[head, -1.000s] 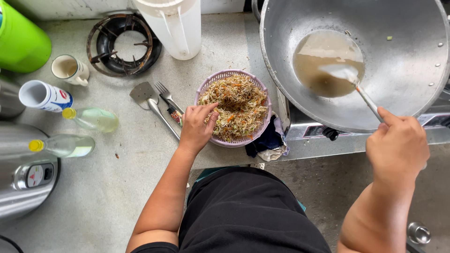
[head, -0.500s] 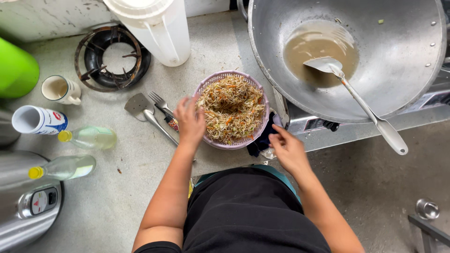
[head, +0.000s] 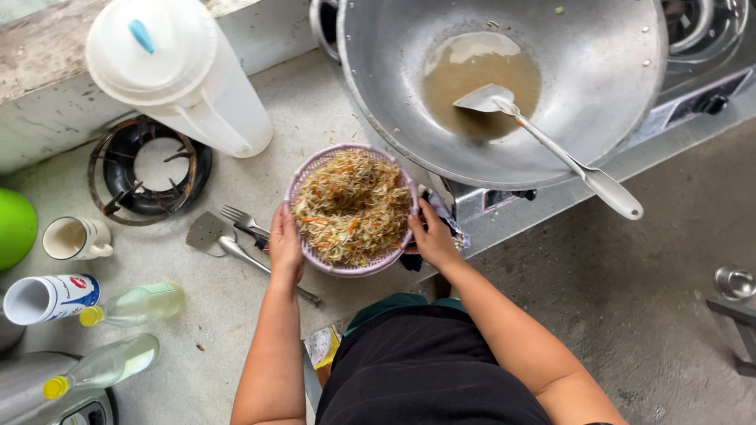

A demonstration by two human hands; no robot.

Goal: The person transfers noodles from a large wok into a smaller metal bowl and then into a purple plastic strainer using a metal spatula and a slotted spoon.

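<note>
A lilac basket holds pale shreds flecked orange. At its one o'clock, a grey wok holds brown liquid. At ten o'clock, a white jug has a blue tab.

A single head-worn camera looks almost straight down over the person's own chest and forearms, close enough that the black-clad torso fills the bottom edge. The left hand and right hand sit near the frame's centre, either side of a pink basket. The view takes in the grey table on the left, a large wok at the top right, and bare floor to the lower right. No second view overlaps it.
</note>
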